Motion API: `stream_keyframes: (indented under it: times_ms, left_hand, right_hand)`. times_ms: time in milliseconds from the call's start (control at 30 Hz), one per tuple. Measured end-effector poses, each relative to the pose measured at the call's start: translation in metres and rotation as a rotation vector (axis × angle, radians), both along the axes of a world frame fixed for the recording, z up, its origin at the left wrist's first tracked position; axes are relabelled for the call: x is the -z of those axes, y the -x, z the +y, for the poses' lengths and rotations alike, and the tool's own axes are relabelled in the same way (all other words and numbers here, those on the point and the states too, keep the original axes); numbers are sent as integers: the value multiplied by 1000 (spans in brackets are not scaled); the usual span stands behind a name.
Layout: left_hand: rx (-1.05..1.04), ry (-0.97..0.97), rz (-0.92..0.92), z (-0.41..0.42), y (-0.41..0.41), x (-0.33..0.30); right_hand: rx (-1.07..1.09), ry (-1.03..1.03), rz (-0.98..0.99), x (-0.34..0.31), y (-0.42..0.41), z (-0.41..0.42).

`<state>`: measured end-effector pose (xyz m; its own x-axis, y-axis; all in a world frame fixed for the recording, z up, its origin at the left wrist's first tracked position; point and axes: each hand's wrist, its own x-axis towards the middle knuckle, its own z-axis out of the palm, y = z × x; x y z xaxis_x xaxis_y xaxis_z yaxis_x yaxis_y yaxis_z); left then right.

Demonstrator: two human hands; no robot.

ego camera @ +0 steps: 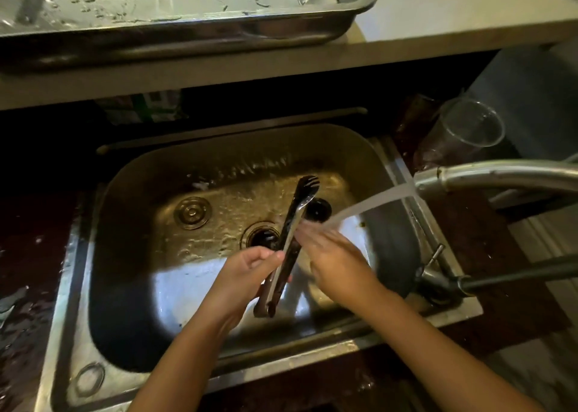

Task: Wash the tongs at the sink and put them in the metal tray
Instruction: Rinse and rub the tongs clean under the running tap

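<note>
Metal tongs with forked tips are held over the steel sink, tips pointing away from me. My left hand grips them near the hinge end. My right hand lies flat against their right side, fingers together, under the stream of water from the faucet. The metal tray sits wet on the shelf above the sink, at top left.
A round plug lies on the sink floor left of the drain. A clear plastic cup stands at the right behind the faucet. A dark hose crosses the right rim. The countertop around the sink is dark and wet.
</note>
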<state>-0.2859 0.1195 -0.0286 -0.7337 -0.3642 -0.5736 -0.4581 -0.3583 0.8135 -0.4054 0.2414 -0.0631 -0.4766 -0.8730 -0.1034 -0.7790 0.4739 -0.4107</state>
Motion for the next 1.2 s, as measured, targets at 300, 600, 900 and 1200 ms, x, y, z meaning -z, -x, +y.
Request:
stream_keyframes:
  times_ms: [300, 600, 900, 1200]
  left_hand:
    - [19, 22, 28, 2, 2, 7]
    - [78, 51, 70, -5, 23, 8]
    - [66, 32, 36, 1, 28, 23]
    - [47, 78, 29, -1, 30, 28]
  right_hand:
    - [117, -41, -64, -13, 4, 0]
    - [230, 89, -45, -12, 27, 9]
    - [-62, 146, 41, 5, 0, 27]
    - [142, 339, -247, 3, -40, 34]
